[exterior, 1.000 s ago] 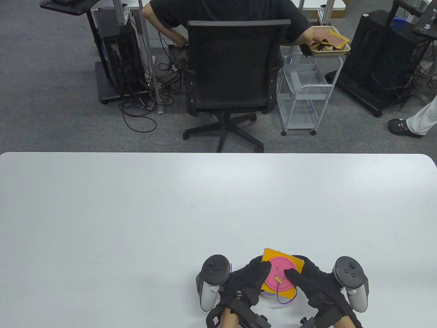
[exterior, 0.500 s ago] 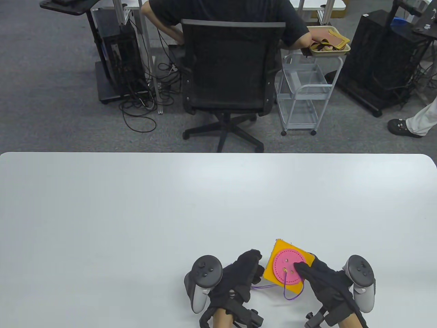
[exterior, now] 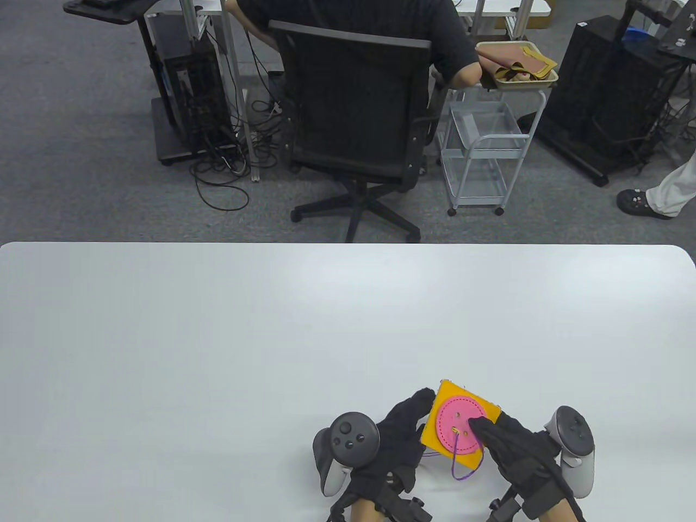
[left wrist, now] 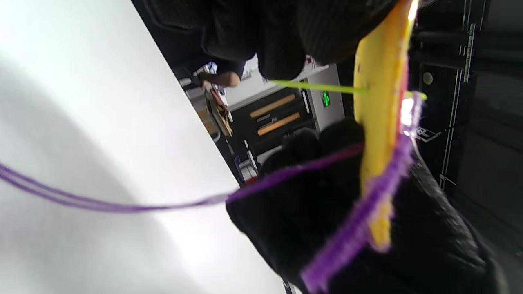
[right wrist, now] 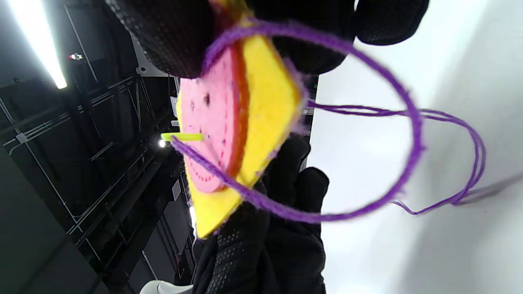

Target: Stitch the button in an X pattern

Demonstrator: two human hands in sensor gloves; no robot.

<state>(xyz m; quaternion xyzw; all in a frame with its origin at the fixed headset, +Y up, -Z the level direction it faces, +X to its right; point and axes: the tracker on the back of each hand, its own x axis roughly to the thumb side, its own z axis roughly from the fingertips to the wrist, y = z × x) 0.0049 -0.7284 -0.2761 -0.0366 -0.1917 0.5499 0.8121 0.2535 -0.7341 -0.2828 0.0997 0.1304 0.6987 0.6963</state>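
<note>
Yellow felt square [exterior: 462,429] with pink button disc [exterior: 459,432] held above surface [exterior: 217,353] near its front edge, right of centre. Right hand [exterior: 516,451] grips square's right side, thumb on pink disc. Left hand [exterior: 399,440] at square's left edge; fingers [left wrist: 282,49] closed on green needle [left wrist: 314,86] poking through felt behind. Purple thread [right wrist: 408,134] loops from disc down below square.
</note>
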